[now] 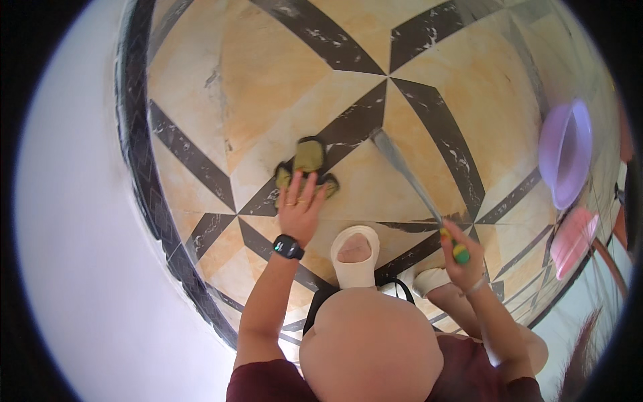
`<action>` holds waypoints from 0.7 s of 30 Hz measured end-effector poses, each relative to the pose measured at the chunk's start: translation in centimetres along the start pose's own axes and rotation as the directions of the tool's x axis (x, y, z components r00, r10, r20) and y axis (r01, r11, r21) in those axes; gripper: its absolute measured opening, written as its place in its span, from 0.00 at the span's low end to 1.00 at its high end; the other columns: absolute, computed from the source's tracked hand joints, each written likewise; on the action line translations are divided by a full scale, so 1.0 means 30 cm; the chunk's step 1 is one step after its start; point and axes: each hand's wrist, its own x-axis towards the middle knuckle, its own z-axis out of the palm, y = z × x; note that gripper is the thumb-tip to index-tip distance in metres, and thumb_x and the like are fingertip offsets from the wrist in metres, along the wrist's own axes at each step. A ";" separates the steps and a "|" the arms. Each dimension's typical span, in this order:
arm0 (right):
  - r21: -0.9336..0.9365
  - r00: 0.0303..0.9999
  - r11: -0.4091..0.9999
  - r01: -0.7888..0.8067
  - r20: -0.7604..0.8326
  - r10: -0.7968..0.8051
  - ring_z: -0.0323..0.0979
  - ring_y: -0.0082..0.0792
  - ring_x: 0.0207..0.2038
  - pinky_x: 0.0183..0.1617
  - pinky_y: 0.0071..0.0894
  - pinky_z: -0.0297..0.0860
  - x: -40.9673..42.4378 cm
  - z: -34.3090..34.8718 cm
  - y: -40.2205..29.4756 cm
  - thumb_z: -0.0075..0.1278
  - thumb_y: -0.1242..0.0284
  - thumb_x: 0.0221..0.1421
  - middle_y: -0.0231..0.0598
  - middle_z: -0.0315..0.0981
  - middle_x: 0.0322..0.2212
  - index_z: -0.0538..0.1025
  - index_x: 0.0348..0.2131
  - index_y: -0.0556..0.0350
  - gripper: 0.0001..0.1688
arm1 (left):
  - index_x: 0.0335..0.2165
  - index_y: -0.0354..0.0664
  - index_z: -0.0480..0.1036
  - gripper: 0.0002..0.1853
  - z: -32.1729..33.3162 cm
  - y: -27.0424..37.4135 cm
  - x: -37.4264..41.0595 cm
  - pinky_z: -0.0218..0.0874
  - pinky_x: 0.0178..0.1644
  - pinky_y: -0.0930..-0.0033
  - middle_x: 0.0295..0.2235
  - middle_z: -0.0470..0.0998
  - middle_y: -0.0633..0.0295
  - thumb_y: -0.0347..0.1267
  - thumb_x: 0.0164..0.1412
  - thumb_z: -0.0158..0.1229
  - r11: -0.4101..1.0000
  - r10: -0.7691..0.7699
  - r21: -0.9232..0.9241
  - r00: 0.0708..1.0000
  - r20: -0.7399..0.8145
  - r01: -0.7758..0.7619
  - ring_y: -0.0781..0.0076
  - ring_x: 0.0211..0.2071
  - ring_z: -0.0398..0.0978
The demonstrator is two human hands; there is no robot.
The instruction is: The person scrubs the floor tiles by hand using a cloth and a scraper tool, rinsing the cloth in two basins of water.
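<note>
My left hand (pixel 299 211) presses on a bunched olive cloth (pixel 309 153) with dark edging, fingers extended over its near part. The cloth lies on the patterned tile floor (pixel 271 110), across a dark marbled band. A black watch (pixel 288 246) is on the left wrist. My right hand (pixel 463 256) grips the green and yellow handle (pixel 459 251) of a long metal scraper (pixel 409 173). Its flat end points up and left, near the floor, right of the cloth; motion blur hides whether it touches the tile.
A cream clog (pixel 355 254) is on one foot before me; another cream clog (pixel 431 281) is near my right arm. A purple plastic basin (pixel 565 151) and a pink basin (pixel 572 241) stand at right. A white wall (pixel 75 211) with dark skirting (pixel 143 166) bounds the left.
</note>
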 end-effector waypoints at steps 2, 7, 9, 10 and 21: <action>0.050 1.000 0.999 0.000 -0.013 0.001 0.74 0.30 0.32 0.36 0.22 0.67 0.107 0.019 -0.024 0.50 0.78 0.49 0.48 0.75 0.29 0.72 0.41 0.60 0.16 | 0.43 0.55 0.71 0.19 -0.006 0.029 0.043 0.49 0.52 0.44 0.52 0.63 0.64 0.29 0.48 0.50 0.999 0.034 -0.039 0.999 0.000 -0.034 0.59 0.56 0.56; 0.192 0.987 0.981 -0.009 -0.154 0.039 0.68 0.20 0.26 0.30 0.19 0.64 0.174 0.046 0.023 0.49 0.76 0.52 0.36 0.73 0.26 0.72 0.41 0.63 0.15 | 0.42 0.56 0.71 0.20 -0.009 -0.055 0.227 0.44 0.55 0.41 0.48 0.66 0.62 0.30 0.46 0.51 0.973 0.229 -0.020 0.972 -0.047 -0.230 0.61 0.54 0.58; 0.300 0.981 0.950 -0.081 -0.143 0.129 0.63 0.15 0.19 0.22 0.15 0.59 0.178 0.028 0.023 0.48 0.76 0.53 0.29 0.69 0.21 0.71 0.42 0.62 0.16 | 0.41 0.55 0.71 0.19 -0.034 -0.138 0.371 0.44 0.56 0.40 0.46 0.67 0.60 0.31 0.46 0.51 0.981 0.191 -0.002 0.979 -0.065 -0.192 0.59 0.52 0.59; 0.356 0.980 0.927 -0.116 -0.111 0.165 0.60 0.13 0.16 0.19 0.13 0.56 0.181 0.016 -0.015 0.47 0.77 0.53 0.27 0.67 0.19 0.71 0.43 0.62 0.16 | 0.42 0.54 0.70 0.20 -0.026 -0.219 0.436 0.48 0.54 0.42 0.47 0.67 0.60 0.31 0.45 0.52 0.982 0.119 0.165 0.982 -0.148 -0.095 0.57 0.52 0.59; 0.573 0.927 0.810 -0.127 -0.222 0.303 0.47 0.13 0.08 0.10 0.15 0.44 0.108 -0.095 -0.038 0.45 0.74 0.55 0.23 0.51 0.11 0.65 0.49 0.62 0.22 | 0.55 0.31 0.45 0.37 -0.141 -0.044 0.065 0.41 0.58 0.54 0.55 0.47 0.35 0.29 0.50 0.53 0.676 -0.723 -0.523 0.606 -0.332 0.519 0.38 0.56 0.46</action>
